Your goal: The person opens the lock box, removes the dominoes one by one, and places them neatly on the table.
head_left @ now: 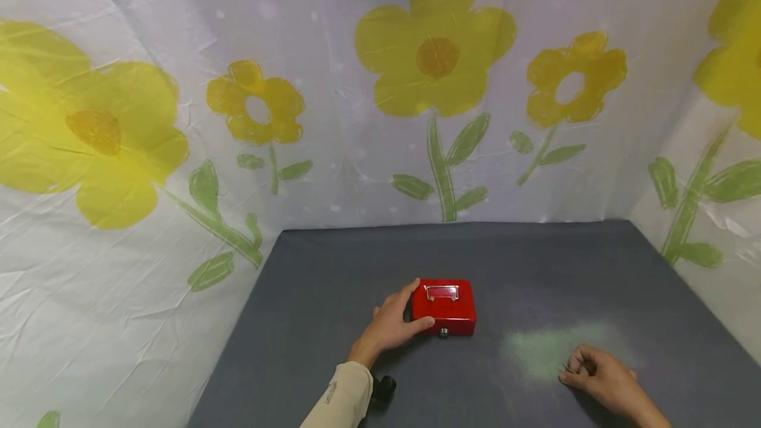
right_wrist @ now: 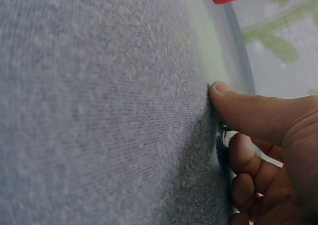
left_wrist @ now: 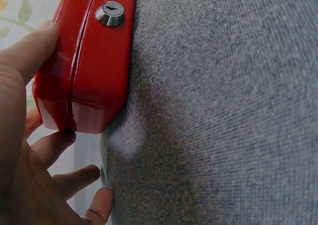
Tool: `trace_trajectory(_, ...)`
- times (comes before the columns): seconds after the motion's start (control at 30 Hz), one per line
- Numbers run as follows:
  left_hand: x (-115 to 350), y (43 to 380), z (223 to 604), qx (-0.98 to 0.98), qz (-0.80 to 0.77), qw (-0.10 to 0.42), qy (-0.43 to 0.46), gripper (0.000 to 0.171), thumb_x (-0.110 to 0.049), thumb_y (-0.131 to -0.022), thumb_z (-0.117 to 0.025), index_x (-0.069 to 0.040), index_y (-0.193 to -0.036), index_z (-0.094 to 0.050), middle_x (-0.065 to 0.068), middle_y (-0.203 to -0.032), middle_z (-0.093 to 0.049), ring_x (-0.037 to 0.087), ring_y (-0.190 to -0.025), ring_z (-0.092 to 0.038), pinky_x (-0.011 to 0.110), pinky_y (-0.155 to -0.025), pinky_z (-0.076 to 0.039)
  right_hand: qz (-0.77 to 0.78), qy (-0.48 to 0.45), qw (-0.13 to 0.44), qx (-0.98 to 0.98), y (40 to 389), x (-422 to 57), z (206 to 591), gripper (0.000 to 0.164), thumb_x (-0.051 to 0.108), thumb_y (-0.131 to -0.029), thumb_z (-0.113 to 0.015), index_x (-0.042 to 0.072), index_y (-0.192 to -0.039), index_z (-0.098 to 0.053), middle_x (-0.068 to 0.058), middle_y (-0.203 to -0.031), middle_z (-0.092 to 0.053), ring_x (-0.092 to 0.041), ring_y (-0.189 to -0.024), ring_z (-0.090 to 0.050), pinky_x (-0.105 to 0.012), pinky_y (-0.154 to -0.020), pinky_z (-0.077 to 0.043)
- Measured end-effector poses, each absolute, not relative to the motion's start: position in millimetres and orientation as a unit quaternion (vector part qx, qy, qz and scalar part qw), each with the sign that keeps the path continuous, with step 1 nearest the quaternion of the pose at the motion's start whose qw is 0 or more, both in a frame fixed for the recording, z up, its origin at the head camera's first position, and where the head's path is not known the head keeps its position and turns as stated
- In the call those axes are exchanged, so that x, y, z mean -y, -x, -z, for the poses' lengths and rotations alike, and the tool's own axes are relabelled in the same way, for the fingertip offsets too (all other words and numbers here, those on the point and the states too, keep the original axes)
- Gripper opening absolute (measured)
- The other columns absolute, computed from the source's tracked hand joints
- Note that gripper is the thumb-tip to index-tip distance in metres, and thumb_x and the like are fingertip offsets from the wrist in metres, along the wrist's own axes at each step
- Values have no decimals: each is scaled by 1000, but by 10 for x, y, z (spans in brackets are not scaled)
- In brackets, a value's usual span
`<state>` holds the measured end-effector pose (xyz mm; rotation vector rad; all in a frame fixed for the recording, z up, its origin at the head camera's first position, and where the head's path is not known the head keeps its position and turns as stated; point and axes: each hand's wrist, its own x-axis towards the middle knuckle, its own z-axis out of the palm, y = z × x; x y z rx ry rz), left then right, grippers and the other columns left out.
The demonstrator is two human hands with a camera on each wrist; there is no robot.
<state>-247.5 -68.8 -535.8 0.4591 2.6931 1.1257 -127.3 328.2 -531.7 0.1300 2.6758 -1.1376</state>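
Note:
A red metal cash box (head_left: 452, 316) with a folding handle (head_left: 442, 292) on its lid sits on the grey table. On its front, a silver lock (left_wrist: 110, 13) shows a bare keyhole. My left hand (head_left: 389, 322) holds the box by its left end, thumb on the lid's front edge and index finger at the back corner. Off to the right, apart from the box, my right hand (head_left: 603, 378) pinches a small key-like metal piece (head_left: 569, 368) close above the cloth. The fingers hide most of that piece in the right wrist view.
A grey cloth covers the table (head_left: 333, 263). White sheeting (head_left: 351, 150) painted with yellow flowers hangs behind it and at both sides. A black object (head_left: 385, 387) is by the left wrist, partly behind the sleeve (head_left: 351, 388).

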Motion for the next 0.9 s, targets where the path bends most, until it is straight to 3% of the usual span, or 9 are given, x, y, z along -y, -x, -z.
trace_trajectory(0.3, 711, 2510, 5351, -912, -369, 93, -153, 93, -60, -82, -74, -35, -160, -29, 0, -167, -33, 32, -149, -34, 76, -115, -20, 367, -55, 123, -920, 1289, -3236, 5306, 22, 33, -93, -73, 11, -96, -69, 2, -80, -68, -12, -73, -57, -59, -83, -30)
trace_trajectory(0.47, 733, 2511, 5365, -910, -377, 90, -150, 93, -59, -82, -74, -34, -160, -30, 1, -165, -36, 32, -148, -36, 77, -115, -20, 346, -57, 108, -930, 1268, -3201, 5313, 22, 31, -94, -72, 11, -89, -68, 2, -77, -66, -9, -66, -54, -40, -72, -40)
trace_trajectory(0.53, 740, 2510, 5375, -909, -380, 89, -147, 93, -59, -82, -75, -34, -159, -31, 3, -164, -39, 32, -147, -37, 77, -115, -20, 338, -57, 99, -934, 1263, -3180, 5303, 24, 31, -96, -70, 10, -86, -65, 2, -74, -61, -9, -61, -48, -31, -63, -37)
trace_trajectory(0.63, 746, 2511, 5378, -907, -386, 87, -145, 92, -59, -81, -75, -35, -159, -32, 5, -162, -42, 33, -145, -39, 76, -115, -20, 345, -45, 83, -934, 1261, -3115, 5282, 26, 31, -97, -68, 9, -85, -61, 0, -71, -54, -9, -57, -41, -26, -55, -35)
trace_trajectory(0.9, 720, 2527, 5381, -907, -385, 84, -146, 91, -58, -81, -75, -35, -158, -33, 4, -160, -44, 32, -143, -42, 72, -116, -24, 361, 5, 31, -932, 1278, -2835, 5241, 23, 33, -97, -69, 13, -87, -62, 2, -70, -57, -5, -54, -42, -24, -54, -37)
